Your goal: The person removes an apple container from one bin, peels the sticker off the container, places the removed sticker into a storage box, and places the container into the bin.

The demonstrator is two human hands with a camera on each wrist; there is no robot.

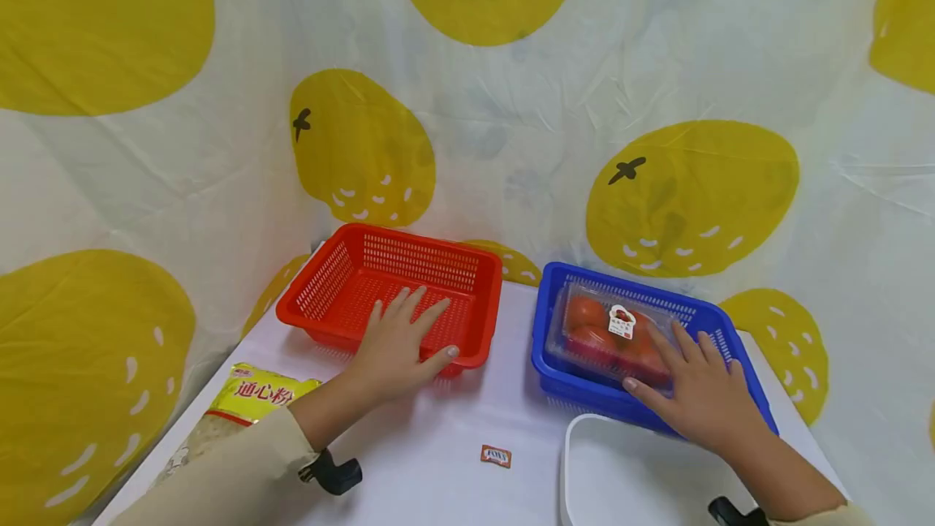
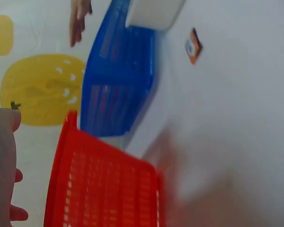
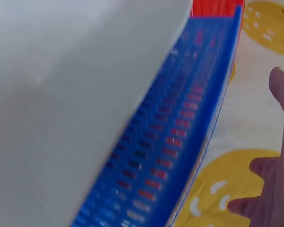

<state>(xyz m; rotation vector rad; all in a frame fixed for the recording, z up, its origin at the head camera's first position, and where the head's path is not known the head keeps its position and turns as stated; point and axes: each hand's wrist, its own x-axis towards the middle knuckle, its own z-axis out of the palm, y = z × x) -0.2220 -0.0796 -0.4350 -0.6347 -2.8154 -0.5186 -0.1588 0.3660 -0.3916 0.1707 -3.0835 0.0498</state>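
The base was a white table (image 1: 522,396). A red basket (image 1: 351,291) stood at its far left and a blue basket (image 1: 592,398) at its far right, set apart. A white container (image 1: 643,469) stood just in front of the blue basket. A bag (image 1: 256,393) (partly yellow, red characters) lay near the left edge; a small orange packet (image 1: 496,456) lay between bag and container.

Left hand (image 1: 398,351) plus right hand (image 1: 701,400): two. Red basket (image 1: 420,260) plus blue basket (image 1: 584,390): two. One tub (image 1: 635,473). One pack (image 1: 612,354), at least three tomatoes (image 1: 587,312) visible inside. One bag (image 1: 252,398). One sachet (image 1: 496,455). Two sleeves (image 1: 226,473). Two wrist straps (image 1: 336,476).
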